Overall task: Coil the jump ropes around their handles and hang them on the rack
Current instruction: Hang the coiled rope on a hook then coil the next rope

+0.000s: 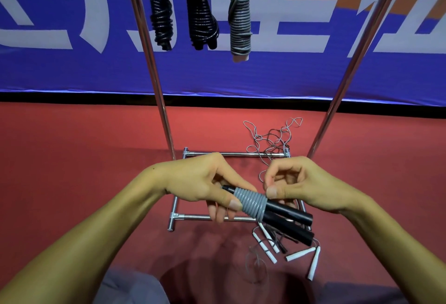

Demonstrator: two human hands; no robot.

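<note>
My left hand [205, 188] grips two black handles [287, 219] held side by side, with grey rope [252, 203] coiled in tight turns around their left part. My right hand [296, 183] pinches the grey rope just above the coil, thumb pressed at the coil's right edge. Loose grey and black rope [272, 137] lies tangled on the red floor behind. Three coiled ropes hang from the rack overhead: two black [160, 11] [200, 11] and one grey with white handles [239, 21].
The rack's two metal uprights [154, 69] [352, 69] rise from a rectangular base frame [231, 154] on the red floor. Several white handles [301, 254] and dark ones lie in a heap under my hands. A blue banner covers the wall behind.
</note>
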